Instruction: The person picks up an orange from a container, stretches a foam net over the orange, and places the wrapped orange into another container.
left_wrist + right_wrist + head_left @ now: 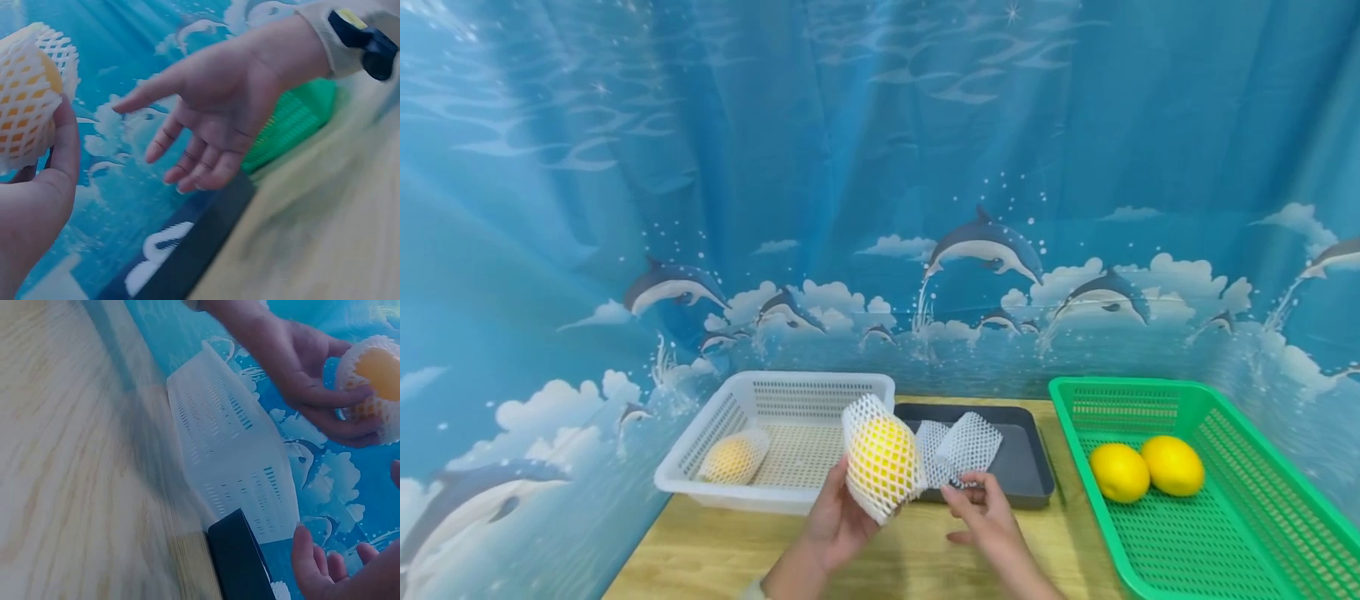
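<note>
The left hand gripped the netted yellow fruit, at nine o'clock from the dark tray; the right hand, fingers loosely apart, hung at four o'clock from the fruit.

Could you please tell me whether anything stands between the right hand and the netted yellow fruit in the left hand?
Nothing visible does: the left wrist view shows only open space between the right hand and the netted yellow fruit, which the left hand holds. The loose nets lie beyond, in the dark tray.
</note>
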